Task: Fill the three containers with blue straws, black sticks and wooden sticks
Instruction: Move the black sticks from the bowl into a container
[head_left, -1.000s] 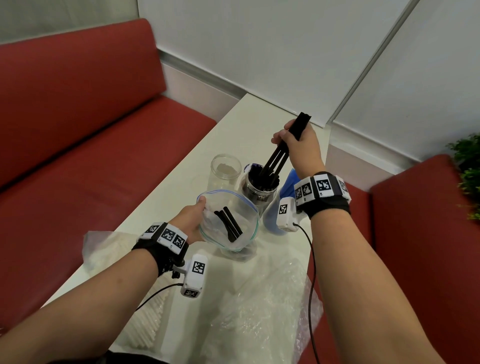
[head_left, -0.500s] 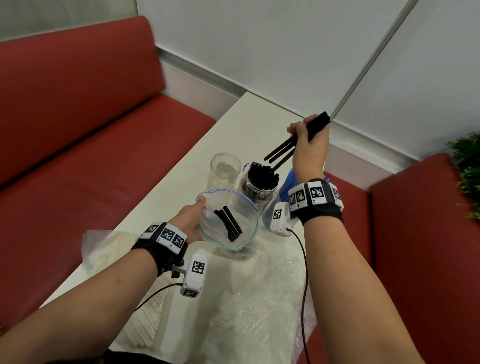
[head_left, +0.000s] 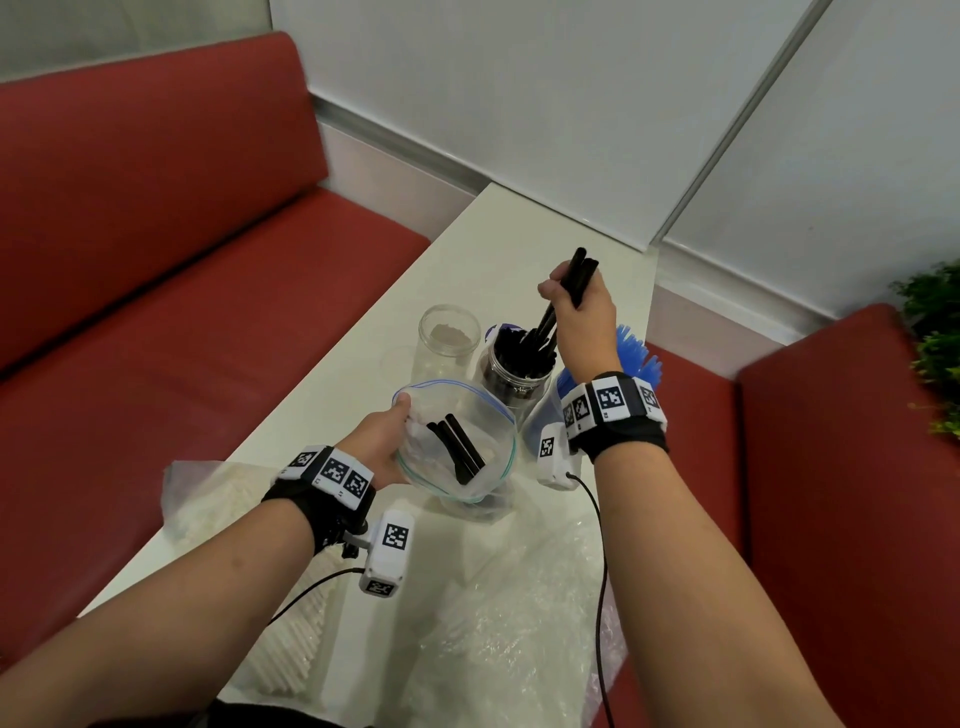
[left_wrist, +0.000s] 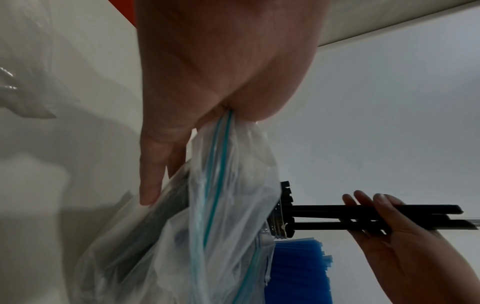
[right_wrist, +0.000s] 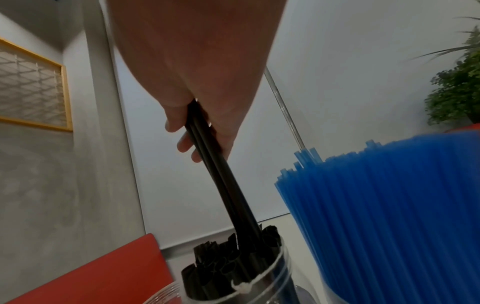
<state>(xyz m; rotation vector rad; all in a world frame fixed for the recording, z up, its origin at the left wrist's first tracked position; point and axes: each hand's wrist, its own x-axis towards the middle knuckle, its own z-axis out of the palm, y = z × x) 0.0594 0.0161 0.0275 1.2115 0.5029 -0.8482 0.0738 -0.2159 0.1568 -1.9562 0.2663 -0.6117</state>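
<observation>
My right hand (head_left: 574, 306) grips a few black sticks (head_left: 563, 293) by their upper ends; their lower ends dip into a clear jar (head_left: 514, 379) packed with black sticks (right_wrist: 228, 265). My left hand (head_left: 384, 441) pinches the rim of an open zip bag (head_left: 457, 441) that holds three more black sticks (head_left: 457, 449). An empty clear jar (head_left: 448, 332) stands left of the filled one. Blue straws (right_wrist: 389, 205) stand bunched in a container (head_left: 545, 421) to the right, behind my right wrist. The zip seal (left_wrist: 215, 164) runs from my left fingers (left_wrist: 153, 174).
The white table (head_left: 498, 228) is narrow, with red bench seats (head_left: 208, 312) on both sides. Crumpled clear plastic wrap (head_left: 519, 613) and a bag of pale sticks (head_left: 228, 499) lie near the front. A green plant (head_left: 935, 343) stands at the far right.
My right hand lifted the black sticks away from the jar, then brought them back down, so their tips are in the jar again. My left hand kept holding the bag.
</observation>
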